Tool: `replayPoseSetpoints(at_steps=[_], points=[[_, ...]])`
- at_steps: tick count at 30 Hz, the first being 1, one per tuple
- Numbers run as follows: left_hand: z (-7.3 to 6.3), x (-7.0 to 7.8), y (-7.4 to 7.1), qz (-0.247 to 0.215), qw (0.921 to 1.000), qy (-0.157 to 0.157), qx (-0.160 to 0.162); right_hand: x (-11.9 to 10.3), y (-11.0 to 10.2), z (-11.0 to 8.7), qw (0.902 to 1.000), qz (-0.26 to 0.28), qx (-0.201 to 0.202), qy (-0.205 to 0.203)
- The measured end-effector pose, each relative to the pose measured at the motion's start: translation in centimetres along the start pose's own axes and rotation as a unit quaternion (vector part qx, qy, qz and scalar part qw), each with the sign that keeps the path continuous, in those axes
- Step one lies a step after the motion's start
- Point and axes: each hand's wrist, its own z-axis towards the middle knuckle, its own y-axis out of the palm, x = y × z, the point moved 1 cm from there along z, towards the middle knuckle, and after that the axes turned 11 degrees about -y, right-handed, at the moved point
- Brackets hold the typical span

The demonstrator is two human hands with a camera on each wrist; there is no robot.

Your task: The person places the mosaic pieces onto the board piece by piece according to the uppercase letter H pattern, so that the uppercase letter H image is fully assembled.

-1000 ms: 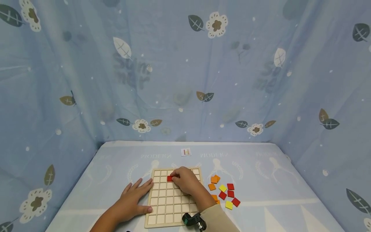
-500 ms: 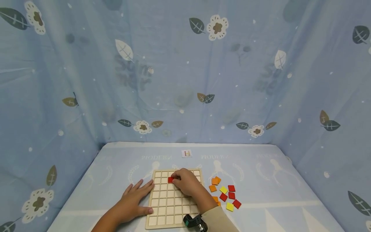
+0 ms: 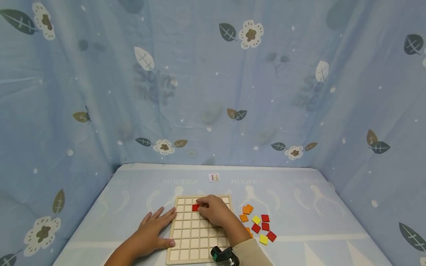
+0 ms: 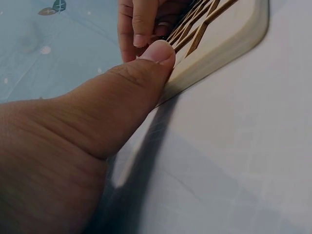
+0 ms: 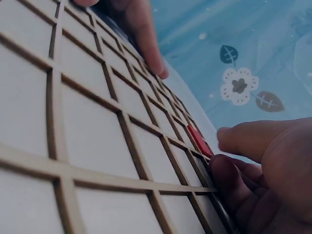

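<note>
A red square tile (image 3: 195,207) lies at a cell in the upper part of the wooden grid board (image 3: 199,233). Over the board, my right hand (image 3: 214,210) has its index finger and thumb at the tile's right end. In the right wrist view, the thumb is right by the red tile (image 5: 199,141), while the index finger stands a small gap away from it. My left hand (image 3: 154,232) lies spread at the board's left side, fingertips and thumb on the frame. The left wrist view shows the thumb (image 4: 131,87) resting on the board's edge.
Right of the board lie loose tiles: several red (image 3: 265,226) ones, several orange (image 3: 244,218) ones and two yellow (image 3: 263,239) ones. A small printed card (image 3: 214,177) lies behind the board. A patterned blue curtain (image 3: 213,92) encloses the table (image 3: 309,207).
The right index finger has straightened slightly away from the red tile, which stays at the same cell. The left hand holds its place. The head view has shifted a little.
</note>
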Motion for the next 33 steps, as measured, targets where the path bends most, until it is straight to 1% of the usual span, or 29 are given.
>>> replayPoseSetpoints(at_steps=[3, 4, 6, 10, 15, 18, 21, 25, 29, 33], points=[[0.0, -0.3, 0.0, 0.004, 1.0, -0.003, -0.004, 0.3, -0.3, -0.2, 0.9995, 0.028, 0.013, 0.006], [-0.1, -0.3, 0.0, 0.003, 1.0, -0.005, -0.005, 0.4, -0.6, -0.4, 0.999, 0.041, 0.017, 0.008], [-0.2, -0.4, -0.1, 0.001, 1.0, -0.004, -0.008, 0.6, -1.5, -0.9, 0.9984, 0.048, 0.024, 0.015], [-0.1, -0.5, -0.2, -0.002, 0.9999, -0.001, -0.012, 1.4, -4.3, -2.8, 0.9981, 0.036, 0.041, 0.029], [0.2, -0.4, 0.0, 0.003, 0.9999, -0.01, -0.01, 2.5, -7.7, -5.4, 0.9953, -0.01, 0.066, 0.069], [0.2, -0.4, -0.1, 0.002, 0.9999, -0.01, -0.012, 3.4, -9.2, -6.8, 0.9905, -0.043, 0.083, 0.101], [0.0, -0.4, -0.2, 0.001, 0.9998, -0.01, -0.018, 4.7, -10.2, -8.2, 0.9833, -0.073, 0.094, 0.138], [-0.2, -0.4, -0.4, 0.0, 0.9998, -0.005, -0.02, 6.4, -11.4, -9.9, 0.9732, -0.084, 0.104, 0.187], [0.0, -0.2, -0.5, -0.005, 0.9998, 0.0, -0.019, 7.8, -12.5, -11.4, 0.9659, -0.092, 0.114, 0.213], [0.1, -0.2, -0.3, -0.011, 0.9997, -0.004, -0.022, 9.0, -12.8, -12.7, 0.9612, -0.097, 0.121, 0.228]])
